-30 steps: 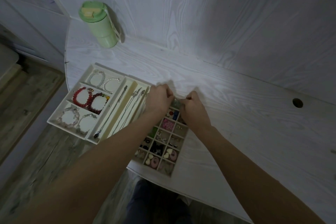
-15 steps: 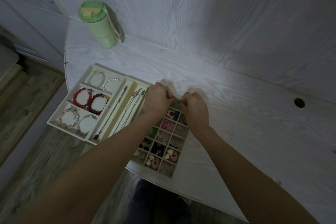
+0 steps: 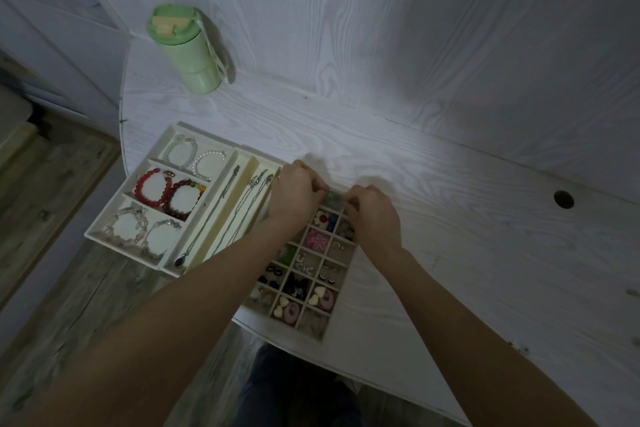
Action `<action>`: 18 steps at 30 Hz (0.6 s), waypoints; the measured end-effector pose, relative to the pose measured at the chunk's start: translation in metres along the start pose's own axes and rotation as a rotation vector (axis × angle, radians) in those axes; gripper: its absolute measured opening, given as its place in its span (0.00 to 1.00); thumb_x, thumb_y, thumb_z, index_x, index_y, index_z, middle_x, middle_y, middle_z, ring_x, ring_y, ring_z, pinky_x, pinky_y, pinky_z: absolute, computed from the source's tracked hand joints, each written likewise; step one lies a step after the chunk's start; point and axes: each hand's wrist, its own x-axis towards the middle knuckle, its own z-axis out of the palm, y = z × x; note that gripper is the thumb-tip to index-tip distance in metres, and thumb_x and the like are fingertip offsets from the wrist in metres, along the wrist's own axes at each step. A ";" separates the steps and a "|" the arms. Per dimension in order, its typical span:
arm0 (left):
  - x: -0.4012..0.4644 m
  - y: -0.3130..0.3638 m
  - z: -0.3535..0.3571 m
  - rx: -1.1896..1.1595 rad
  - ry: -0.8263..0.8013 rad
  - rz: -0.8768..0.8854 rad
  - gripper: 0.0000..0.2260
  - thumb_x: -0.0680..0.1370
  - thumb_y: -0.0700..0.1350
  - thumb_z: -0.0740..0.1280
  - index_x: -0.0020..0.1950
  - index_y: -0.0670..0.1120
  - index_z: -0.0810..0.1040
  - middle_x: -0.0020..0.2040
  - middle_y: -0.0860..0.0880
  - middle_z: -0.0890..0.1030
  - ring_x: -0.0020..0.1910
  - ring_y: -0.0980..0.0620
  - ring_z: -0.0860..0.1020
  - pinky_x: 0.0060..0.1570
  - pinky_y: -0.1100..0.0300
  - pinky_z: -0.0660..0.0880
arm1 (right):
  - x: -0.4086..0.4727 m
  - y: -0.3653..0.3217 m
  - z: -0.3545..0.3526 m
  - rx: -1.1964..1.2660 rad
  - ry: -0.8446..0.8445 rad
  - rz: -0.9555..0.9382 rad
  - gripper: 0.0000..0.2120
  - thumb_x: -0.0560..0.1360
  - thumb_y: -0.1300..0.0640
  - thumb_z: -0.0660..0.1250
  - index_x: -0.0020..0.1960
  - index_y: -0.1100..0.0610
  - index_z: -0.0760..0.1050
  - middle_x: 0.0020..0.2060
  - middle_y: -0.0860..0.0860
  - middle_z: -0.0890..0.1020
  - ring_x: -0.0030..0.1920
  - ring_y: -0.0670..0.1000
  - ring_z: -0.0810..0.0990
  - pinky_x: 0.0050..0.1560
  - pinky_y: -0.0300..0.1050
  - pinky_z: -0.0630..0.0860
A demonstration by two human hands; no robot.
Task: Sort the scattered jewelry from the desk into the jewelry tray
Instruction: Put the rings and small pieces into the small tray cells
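Reaching over the far end of the tray (image 3: 104, 236), both hands meet above its top compartments. The left hand (image 3: 298, 192) has its fingers curled, pinching a small thin metal piece (image 3: 325, 188) at the fingertips; what the piece is cannot be told. The right hand (image 3: 374, 215) is curled too, its fingertips close to the left's, but whether it grips anything cannot be told. Between them sits a greenish item (image 3: 333, 199) in a top cell.

No writing can be read anywhere.

The tray lies on the white desk (image 3: 485, 253), its near-left corner hanging past the desk edge. Its left part has three wide sections: pale and pearl bracelets (image 3: 195, 158) at the far end, red bead bracelets (image 3: 169, 192) in the middle, clear crystal bracelets (image 3: 138, 229) nearest. Two long slots beside them hold necklaces (image 3: 221, 215). The right part is a grid of small cells with flower pieces (image 3: 320, 230), small silver earrings (image 3: 306, 263), dark pieces and pink and cream hearts (image 3: 304, 303).

A green bottle (image 3: 187, 48) stands upright at the back left of the desk, well apart from the tray.
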 end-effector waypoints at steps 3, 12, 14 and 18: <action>-0.001 -0.001 -0.002 0.006 0.016 0.025 0.03 0.73 0.41 0.72 0.45 0.44 0.85 0.51 0.46 0.79 0.48 0.48 0.78 0.53 0.52 0.76 | 0.000 0.002 0.001 0.024 0.037 0.007 0.08 0.77 0.63 0.62 0.50 0.58 0.79 0.46 0.56 0.78 0.46 0.55 0.77 0.41 0.47 0.74; -0.011 -0.013 -0.007 0.142 -0.096 0.182 0.08 0.75 0.41 0.69 0.52 0.48 0.84 0.57 0.48 0.77 0.57 0.47 0.72 0.60 0.52 0.70 | -0.001 -0.002 0.002 -0.281 -0.017 -0.128 0.12 0.75 0.66 0.61 0.52 0.57 0.80 0.46 0.55 0.76 0.47 0.56 0.75 0.39 0.43 0.65; -0.014 -0.016 -0.012 0.206 -0.143 0.208 0.10 0.76 0.41 0.67 0.55 0.50 0.83 0.60 0.50 0.75 0.60 0.49 0.69 0.62 0.55 0.65 | -0.003 0.000 0.000 -0.308 -0.036 -0.151 0.12 0.75 0.65 0.61 0.54 0.58 0.80 0.48 0.55 0.76 0.48 0.55 0.75 0.39 0.42 0.66; -0.019 -0.015 -0.018 0.325 -0.185 0.260 0.16 0.77 0.41 0.64 0.63 0.53 0.77 0.64 0.50 0.71 0.64 0.49 0.66 0.64 0.54 0.61 | -0.008 -0.001 -0.003 -0.383 -0.082 -0.191 0.10 0.76 0.64 0.62 0.54 0.59 0.79 0.50 0.55 0.76 0.50 0.55 0.75 0.40 0.44 0.66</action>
